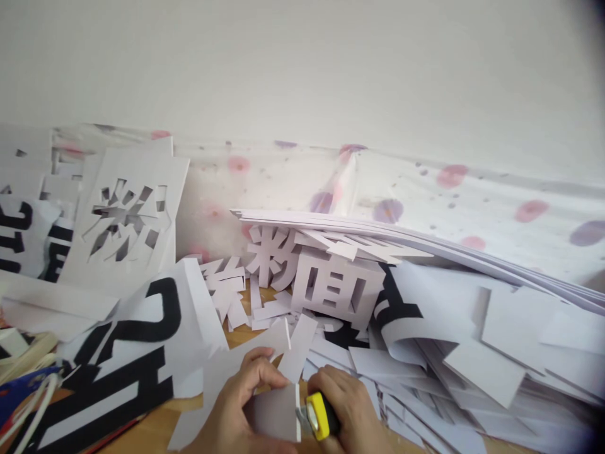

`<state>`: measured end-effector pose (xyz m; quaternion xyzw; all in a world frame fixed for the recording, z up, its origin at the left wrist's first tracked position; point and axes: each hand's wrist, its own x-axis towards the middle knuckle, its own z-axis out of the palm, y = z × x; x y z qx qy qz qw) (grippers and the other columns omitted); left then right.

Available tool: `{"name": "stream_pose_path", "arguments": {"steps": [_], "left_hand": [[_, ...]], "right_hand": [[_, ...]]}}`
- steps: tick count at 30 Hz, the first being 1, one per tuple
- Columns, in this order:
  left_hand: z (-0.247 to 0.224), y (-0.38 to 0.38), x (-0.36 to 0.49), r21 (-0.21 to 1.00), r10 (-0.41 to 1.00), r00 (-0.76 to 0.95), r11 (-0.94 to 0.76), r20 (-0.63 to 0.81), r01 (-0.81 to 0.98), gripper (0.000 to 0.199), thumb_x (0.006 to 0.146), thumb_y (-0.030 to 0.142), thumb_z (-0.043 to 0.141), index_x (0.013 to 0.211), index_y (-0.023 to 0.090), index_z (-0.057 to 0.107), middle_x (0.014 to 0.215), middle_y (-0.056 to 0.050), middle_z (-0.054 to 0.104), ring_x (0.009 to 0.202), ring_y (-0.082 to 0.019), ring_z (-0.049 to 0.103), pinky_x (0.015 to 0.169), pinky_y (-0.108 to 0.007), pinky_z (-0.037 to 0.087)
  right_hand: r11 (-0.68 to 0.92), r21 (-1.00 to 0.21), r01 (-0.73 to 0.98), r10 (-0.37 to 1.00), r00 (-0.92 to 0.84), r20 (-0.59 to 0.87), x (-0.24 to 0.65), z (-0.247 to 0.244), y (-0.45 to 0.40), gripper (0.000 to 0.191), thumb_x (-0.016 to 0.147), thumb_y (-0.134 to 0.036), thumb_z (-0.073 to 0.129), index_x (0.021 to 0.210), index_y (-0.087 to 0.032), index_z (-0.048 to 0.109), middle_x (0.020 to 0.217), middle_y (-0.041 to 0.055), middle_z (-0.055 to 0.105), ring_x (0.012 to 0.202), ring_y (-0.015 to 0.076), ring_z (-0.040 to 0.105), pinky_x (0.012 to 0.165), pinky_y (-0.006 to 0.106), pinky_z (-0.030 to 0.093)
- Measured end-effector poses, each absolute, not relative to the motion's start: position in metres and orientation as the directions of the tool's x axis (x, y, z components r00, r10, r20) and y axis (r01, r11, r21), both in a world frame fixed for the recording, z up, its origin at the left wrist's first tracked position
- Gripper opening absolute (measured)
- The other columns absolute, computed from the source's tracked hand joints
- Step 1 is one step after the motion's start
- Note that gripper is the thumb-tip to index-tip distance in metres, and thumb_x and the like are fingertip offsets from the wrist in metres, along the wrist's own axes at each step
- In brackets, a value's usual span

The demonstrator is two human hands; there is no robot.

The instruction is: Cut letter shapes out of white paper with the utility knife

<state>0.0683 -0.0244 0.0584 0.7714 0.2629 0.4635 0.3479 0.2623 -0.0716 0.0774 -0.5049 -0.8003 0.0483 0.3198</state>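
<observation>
At the bottom centre, my left hand is closed round a small white board piece, with its cut edge facing right. Close beside it, my right hand grips a yellow and black cutter, whose blade lies against or very near the board's edge. Behind the hands, a thick white cut-out character stands upright, with another cut-out character to its left. Small white strips lie in front of them.
Stacked white sheets rest across the characters. Loose white offcuts pile up at right. Printed paper with black lettering and cables lie at left. A sheet with cut-out shapes leans against the plastic-covered wall.
</observation>
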Motion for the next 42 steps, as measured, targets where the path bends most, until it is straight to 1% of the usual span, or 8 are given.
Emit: {"name": "stream_pose_path", "arguments": {"steps": [4, 8, 12, 17, 22, 27, 34, 42], "left_hand": [[0.058, -0.024, 0.070, 0.764, 0.717, 0.436, -0.638, 0.544, 0.096, 0.061, 0.053, 0.074, 0.064, 0.084, 0.022, 0.060, 0.076, -0.004, 0.057, 0.107, -0.030, 0.051, 0.098, -0.048, 0.036], [0.060, -0.025, 0.073, 0.743, 0.681, 0.470, -0.665, 0.562, 0.075, 0.061, 0.056, 0.076, 0.060, 0.083, 0.021, 0.058, 0.072, -0.002, 0.057, 0.092, -0.026, 0.058, 0.102, -0.051, 0.030], [0.060, -0.026, 0.073, 0.730, 0.663, 0.483, -0.680, 0.573, 0.067, 0.058, 0.059, 0.074, 0.060, 0.084, 0.022, 0.059, 0.071, -0.001, 0.057, 0.084, -0.023, 0.060, 0.100, -0.052, 0.032], [0.061, -0.028, 0.073, 0.716, 0.651, 0.484, -0.695, 0.585, 0.068, 0.055, 0.060, 0.072, 0.062, 0.083, 0.022, 0.058, 0.072, -0.002, 0.059, 0.088, -0.024, 0.059, 0.100, -0.052, 0.031], [0.063, -0.029, 0.074, 0.709, 0.651, 0.468, -0.702, 0.598, 0.070, 0.053, 0.059, 0.069, 0.065, 0.081, 0.021, 0.060, 0.069, -0.002, 0.059, 0.087, -0.025, 0.059, 0.097, -0.049, 0.036], [0.060, -0.029, 0.074, 0.716, 0.653, 0.476, -0.695, 0.589, 0.066, 0.054, 0.057, 0.069, 0.066, 0.084, 0.022, 0.060, 0.072, -0.003, 0.058, 0.092, -0.026, 0.057, 0.093, -0.044, 0.040], [0.061, -0.029, 0.073, 0.748, 0.678, 0.488, -0.659, 0.549, 0.074, 0.054, 0.055, 0.067, 0.069, 0.086, 0.023, 0.060, 0.076, -0.003, 0.061, 0.103, -0.028, 0.051, 0.102, -0.047, 0.027], [0.062, -0.032, 0.070, 0.813, 0.783, 0.388, -0.568, 0.486, 0.128, 0.052, 0.052, 0.060, 0.076, 0.088, 0.025, 0.061, 0.093, -0.006, 0.061, 0.111, -0.031, 0.046, 0.093, -0.043, 0.039]], "right_hand": [[0.486, -0.405, 0.774, 0.841, -0.289, 0.457, 0.262, 0.078, -0.073, 0.022, 0.053, -0.012, 0.045, 0.073, -0.021, 0.046, 0.068, 0.0013, 0.057, 0.063, 0.0170, 0.052, 0.059, 0.027, 0.033], [0.523, -0.405, 0.750, 0.824, -0.322, 0.467, 0.262, 0.078, -0.074, 0.021, 0.053, -0.016, 0.047, 0.073, -0.021, 0.045, 0.067, 0.0012, 0.055, 0.061, 0.0171, 0.051, 0.057, 0.027, 0.033], [0.519, -0.377, 0.767, 0.808, -0.297, 0.508, 0.263, 0.078, -0.069, 0.020, 0.053, -0.014, 0.043, 0.071, -0.021, 0.042, 0.064, 0.0011, 0.054, 0.058, 0.0165, 0.049, 0.053, 0.026, 0.031], [0.506, -0.371, 0.779, 0.803, -0.267, 0.533, 0.263, 0.078, -0.067, 0.017, 0.058, -0.013, 0.043, 0.073, -0.021, 0.044, 0.063, 0.0012, 0.054, 0.058, 0.0159, 0.049, 0.053, 0.026, 0.032], [0.534, -0.391, 0.750, 0.797, -0.293, 0.528, 0.264, 0.077, -0.069, 0.019, 0.055, -0.011, 0.044, 0.071, -0.021, 0.043, 0.064, 0.0005, 0.054, 0.059, 0.0158, 0.051, 0.055, 0.026, 0.032], [0.417, -0.479, 0.772, 0.867, -0.179, 0.465, 0.267, 0.074, -0.066, 0.018, 0.060, -0.009, 0.043, 0.074, -0.021, 0.045, 0.067, 0.0017, 0.056, 0.060, 0.0160, 0.050, 0.055, 0.026, 0.034], [0.419, -0.559, 0.716, 0.897, -0.229, 0.378, 0.263, 0.081, -0.076, 0.011, 0.070, -0.012, 0.045, 0.077, -0.021, 0.049, 0.072, 0.0008, 0.058, 0.066, 0.0157, 0.052, 0.062, 0.027, 0.037], [0.491, -0.522, 0.697, 0.846, -0.239, 0.476, 0.262, 0.076, -0.072, 0.015, 0.064, -0.010, 0.046, 0.075, -0.020, 0.048, 0.068, 0.0004, 0.056, 0.060, 0.0141, 0.050, 0.057, 0.026, 0.035]]}}
